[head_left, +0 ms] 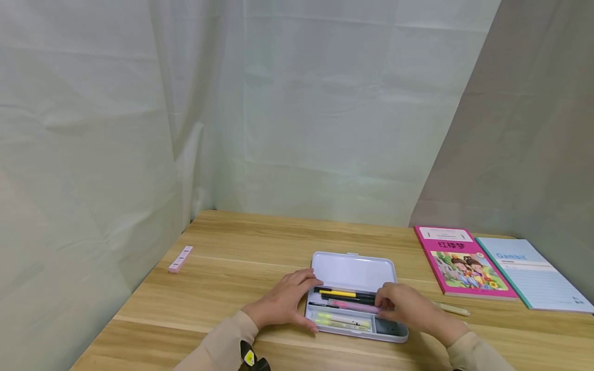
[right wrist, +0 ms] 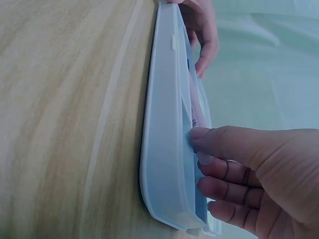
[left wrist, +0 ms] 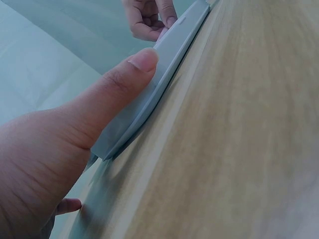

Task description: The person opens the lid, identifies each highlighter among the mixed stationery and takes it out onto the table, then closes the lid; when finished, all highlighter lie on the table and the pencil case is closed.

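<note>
An open white pencil case (head_left: pixel 355 270) lies on the table, lid folded back. My left hand (head_left: pixel 287 299) holds its left end, the thumb (left wrist: pixel 142 62) along the front side and the fingers at the back corner. Inside the right part of the case, my right hand (head_left: pixel 408 307) pinches the end of a pink pen (head_left: pixel 355 306) between thumb and fingertips. Behind that pen lie a yellow-and-black pen (head_left: pixel 343 293) and dark pens (head_left: pixel 348 299). Yellow-tipped pens (head_left: pixel 343 323) fill the front compartment, and a dark grey piece (head_left: pixel 389 326) sits in the front right one.
A pale stick-like pen (head_left: pixel 452 309) lies right of the case, partly behind my right hand. Farther right are a pink book (head_left: pixel 464 263) and a light blue notebook (head_left: pixel 533 273). A small pink box (head_left: pixel 180 259) lies near the table's left edge. Pale curtains hang around the table.
</note>
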The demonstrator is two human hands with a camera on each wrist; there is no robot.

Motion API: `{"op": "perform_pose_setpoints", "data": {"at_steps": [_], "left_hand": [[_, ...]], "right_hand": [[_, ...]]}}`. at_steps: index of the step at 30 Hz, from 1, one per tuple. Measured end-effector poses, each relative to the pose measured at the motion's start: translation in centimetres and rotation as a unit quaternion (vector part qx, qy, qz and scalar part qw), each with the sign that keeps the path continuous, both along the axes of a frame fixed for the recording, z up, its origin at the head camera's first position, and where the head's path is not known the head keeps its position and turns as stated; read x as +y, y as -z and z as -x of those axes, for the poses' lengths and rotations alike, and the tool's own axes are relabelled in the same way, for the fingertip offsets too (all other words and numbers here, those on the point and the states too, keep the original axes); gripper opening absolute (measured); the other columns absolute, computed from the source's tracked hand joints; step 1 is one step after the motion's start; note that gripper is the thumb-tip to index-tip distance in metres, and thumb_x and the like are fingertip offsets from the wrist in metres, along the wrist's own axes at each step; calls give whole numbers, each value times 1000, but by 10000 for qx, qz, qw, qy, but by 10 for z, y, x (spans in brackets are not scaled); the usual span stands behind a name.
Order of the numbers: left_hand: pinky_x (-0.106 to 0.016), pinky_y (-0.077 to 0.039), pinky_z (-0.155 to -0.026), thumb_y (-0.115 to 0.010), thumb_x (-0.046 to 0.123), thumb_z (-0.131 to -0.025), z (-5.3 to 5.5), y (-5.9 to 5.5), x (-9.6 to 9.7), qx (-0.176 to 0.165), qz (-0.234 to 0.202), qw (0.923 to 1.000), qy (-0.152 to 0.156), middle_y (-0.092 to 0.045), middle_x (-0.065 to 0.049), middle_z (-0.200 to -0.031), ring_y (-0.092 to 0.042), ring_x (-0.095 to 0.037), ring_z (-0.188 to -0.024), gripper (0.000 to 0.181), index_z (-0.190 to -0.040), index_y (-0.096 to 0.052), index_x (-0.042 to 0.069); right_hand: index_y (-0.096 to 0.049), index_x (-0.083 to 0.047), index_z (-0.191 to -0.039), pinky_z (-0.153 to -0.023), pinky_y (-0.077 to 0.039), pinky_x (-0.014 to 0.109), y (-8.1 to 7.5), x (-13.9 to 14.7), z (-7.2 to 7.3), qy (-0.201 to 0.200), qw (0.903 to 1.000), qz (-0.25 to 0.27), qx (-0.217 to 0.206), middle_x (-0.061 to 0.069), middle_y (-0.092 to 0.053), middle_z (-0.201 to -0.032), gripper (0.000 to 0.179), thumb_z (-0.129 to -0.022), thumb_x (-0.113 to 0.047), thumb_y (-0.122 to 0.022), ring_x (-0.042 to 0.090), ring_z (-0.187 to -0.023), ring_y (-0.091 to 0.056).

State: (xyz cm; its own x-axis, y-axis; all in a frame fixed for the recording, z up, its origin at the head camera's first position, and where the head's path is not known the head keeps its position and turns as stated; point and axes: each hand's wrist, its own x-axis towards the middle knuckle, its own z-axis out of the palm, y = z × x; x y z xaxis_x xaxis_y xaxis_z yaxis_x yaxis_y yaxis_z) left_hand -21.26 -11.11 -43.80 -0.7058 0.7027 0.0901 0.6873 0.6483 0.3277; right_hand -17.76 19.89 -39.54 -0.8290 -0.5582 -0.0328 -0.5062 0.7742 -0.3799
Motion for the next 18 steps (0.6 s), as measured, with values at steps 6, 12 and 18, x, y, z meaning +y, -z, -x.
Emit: {"op": "perform_pose_setpoints", "data": {"at_steps": [6, 12, 18], "left_hand": [[-45, -28, -118, -74, 70, -64, 0, 0, 0, 1, -24, 10000, 4, -38, -3, -150, -31, -23, -143, 96, -141, -44, 21], [-45, -29, -118, -75, 69, -64, 0, -1, 0, 51, -23, 10000, 7, -39, -3, -150, -31, -23, -143, 96, -140, -45, 20], [-45, -29, -118, -75, 69, -63, 0, -1, 0, 86, -28, 10000, 7, -40, -3, -149, -32, -23, -142, 96, -140, -45, 20]], "right_hand": [[-67, -16, -85, -59, -43, 17, -4, 0, -1, 145, 9998, -89, 49, -13, -52, -74, 9, -81, -18, -76, 0, -67, -44], [-66, -16, -84, -58, -44, 17, -4, 4, -4, 41, 9993, 73, 373, -14, -53, -75, 9, -82, -18, -75, -2, -67, -44], [-67, -16, -86, -58, -45, 18, -4, 11, -5, 174, 9979, 341, 513, -14, -54, -76, 8, -83, -18, -74, -4, -68, -45]]}}
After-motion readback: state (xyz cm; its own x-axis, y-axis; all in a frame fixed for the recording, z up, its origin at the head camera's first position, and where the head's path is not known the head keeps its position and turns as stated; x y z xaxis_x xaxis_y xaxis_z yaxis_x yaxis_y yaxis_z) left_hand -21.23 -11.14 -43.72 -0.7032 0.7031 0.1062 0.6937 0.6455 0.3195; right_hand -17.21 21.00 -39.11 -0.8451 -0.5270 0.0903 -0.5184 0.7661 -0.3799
